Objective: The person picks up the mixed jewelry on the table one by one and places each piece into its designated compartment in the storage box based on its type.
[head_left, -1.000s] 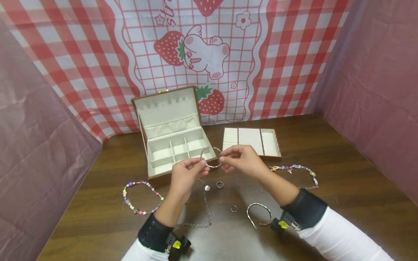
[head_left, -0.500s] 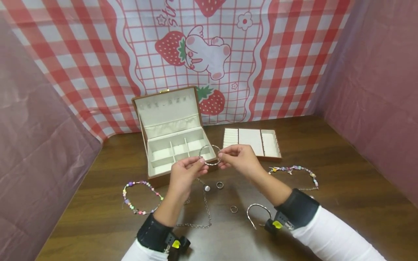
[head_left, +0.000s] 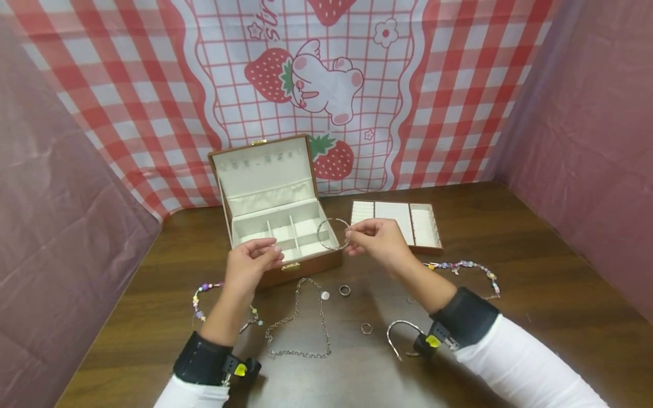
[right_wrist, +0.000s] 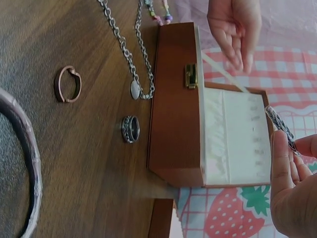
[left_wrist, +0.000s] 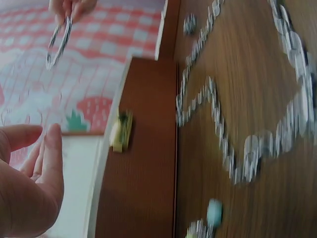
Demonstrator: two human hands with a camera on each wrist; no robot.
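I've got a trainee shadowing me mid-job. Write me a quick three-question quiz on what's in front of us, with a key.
1. What grips the silver bangle? (a) the left hand; (b) the right hand; (c) both.
2. True or false: the lid of the jewelry box stands open.
3. Order these from left to right in the head view: open-ended cuff, chain necklace, ring nearer the box.

Key
1. b
2. True
3. Chain necklace, ring nearer the box, open-ended cuff
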